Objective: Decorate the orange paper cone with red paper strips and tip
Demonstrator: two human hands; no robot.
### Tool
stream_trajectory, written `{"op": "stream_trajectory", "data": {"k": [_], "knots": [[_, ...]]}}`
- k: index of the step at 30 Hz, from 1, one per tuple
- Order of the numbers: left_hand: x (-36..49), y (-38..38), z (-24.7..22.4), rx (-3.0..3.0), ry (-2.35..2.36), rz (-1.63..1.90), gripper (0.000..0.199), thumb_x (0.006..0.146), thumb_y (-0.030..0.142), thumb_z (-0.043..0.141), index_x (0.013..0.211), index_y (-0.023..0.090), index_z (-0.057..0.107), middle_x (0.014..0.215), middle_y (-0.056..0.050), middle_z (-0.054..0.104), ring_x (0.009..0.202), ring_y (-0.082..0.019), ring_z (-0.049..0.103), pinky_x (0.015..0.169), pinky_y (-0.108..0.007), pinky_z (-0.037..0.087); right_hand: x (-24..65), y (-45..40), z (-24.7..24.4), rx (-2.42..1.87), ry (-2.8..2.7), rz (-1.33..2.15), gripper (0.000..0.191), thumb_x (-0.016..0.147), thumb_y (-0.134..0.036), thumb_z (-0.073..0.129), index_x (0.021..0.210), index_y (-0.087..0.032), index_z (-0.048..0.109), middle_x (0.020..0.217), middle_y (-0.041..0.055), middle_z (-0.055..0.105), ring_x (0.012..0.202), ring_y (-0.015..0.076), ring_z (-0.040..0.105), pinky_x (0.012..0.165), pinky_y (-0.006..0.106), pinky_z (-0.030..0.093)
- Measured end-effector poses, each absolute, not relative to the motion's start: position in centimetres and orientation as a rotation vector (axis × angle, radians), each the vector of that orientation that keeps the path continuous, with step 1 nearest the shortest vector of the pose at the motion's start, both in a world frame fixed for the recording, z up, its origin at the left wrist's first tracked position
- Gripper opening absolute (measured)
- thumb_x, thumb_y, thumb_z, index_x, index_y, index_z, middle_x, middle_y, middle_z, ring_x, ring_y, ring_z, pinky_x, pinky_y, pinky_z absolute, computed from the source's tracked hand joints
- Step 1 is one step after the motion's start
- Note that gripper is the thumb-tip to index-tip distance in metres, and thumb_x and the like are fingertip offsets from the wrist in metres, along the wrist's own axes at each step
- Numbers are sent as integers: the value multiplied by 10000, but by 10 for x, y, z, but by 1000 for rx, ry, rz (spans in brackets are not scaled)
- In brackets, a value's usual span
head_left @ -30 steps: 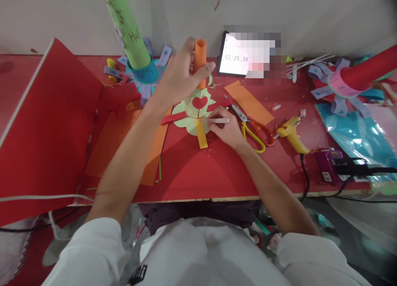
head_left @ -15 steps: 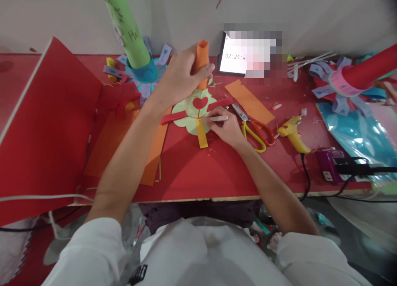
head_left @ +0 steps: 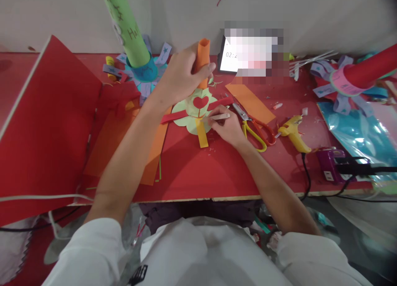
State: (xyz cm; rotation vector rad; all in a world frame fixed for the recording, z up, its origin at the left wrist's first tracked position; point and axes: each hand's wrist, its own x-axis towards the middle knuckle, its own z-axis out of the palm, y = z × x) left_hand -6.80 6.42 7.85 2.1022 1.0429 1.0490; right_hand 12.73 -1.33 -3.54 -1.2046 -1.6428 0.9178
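Note:
My left hand [head_left: 182, 73] is wrapped round an upright orange paper tube [head_left: 203, 54]. The tube stands over a pale green paper base [head_left: 182, 112] with a red heart [head_left: 201, 102] on it. Red strips [head_left: 174, 116] reach out to both sides of the base, and a yellow strip [head_left: 202, 133] points toward me. Right of the yellow strip, my right hand [head_left: 227, 123] pinches a thin white stick-like tool [head_left: 221, 116], its tip close to the base.
Scissors [head_left: 256, 130] and a yellow glue gun [head_left: 294, 133] lie to the right, near a purple power adapter [head_left: 331, 164]. Orange sheets [head_left: 155, 153] lie at left. A green tube [head_left: 128, 29] and a lit tablet [head_left: 229, 56] stand behind.

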Motion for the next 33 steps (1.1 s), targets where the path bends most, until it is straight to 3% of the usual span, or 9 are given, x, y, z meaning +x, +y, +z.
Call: {"op": "stream_trajectory", "data": {"k": [7, 15, 19, 26, 33], "knots": [[-68, 63, 80, 2093, 1036, 1052, 58, 1027, 262, 614, 997, 213, 613, 958, -70, 815, 814, -201, 723, 739, -341, 481, 127, -14, -37, -1256, -1610, 921, 121, 816, -230, 689, 790, -261, 576, 744, 3, 638, 665, 177, 573, 609, 352, 474], [-67, 66, 79, 2136, 1045, 1055, 115, 1006, 334, 635, 907, 287, 597, 927, -47, 812, 859, -259, 759, 769, -413, 494, 129, -27, -28, -1218, -1677, 939, 72, 830, -264, 688, 833, -243, 620, 775, -4, 666, 663, 155, 568, 591, 315, 454], [-68, 66, 80, 2159, 1075, 1062, 140, 1007, 335, 636, 879, 300, 590, 900, -21, 803, 816, -235, 736, 737, -397, 473, 127, -28, -26, -1254, -1680, 942, 71, 816, -254, 690, 830, -238, 623, 781, 2, 698, 666, 158, 578, 601, 313, 469], [-67, 65, 79, 2156, 1038, 1065, 65, 1033, 232, 621, 982, 196, 604, 940, -72, 809, 864, -236, 758, 747, -359, 479, 129, -25, -29, -1253, -1685, 934, 66, 799, -229, 687, 823, -237, 626, 753, -9, 669, 636, 150, 555, 597, 316, 455], [-69, 69, 77, 2150, 1045, 1041, 82, 1034, 282, 620, 963, 256, 586, 957, -56, 813, 878, -231, 763, 763, -385, 504, 131, -32, -28, -1274, -1615, 825, 124, 806, -193, 688, 781, -248, 580, 729, -12, 636, 626, 149, 531, 579, 317, 423]]}}
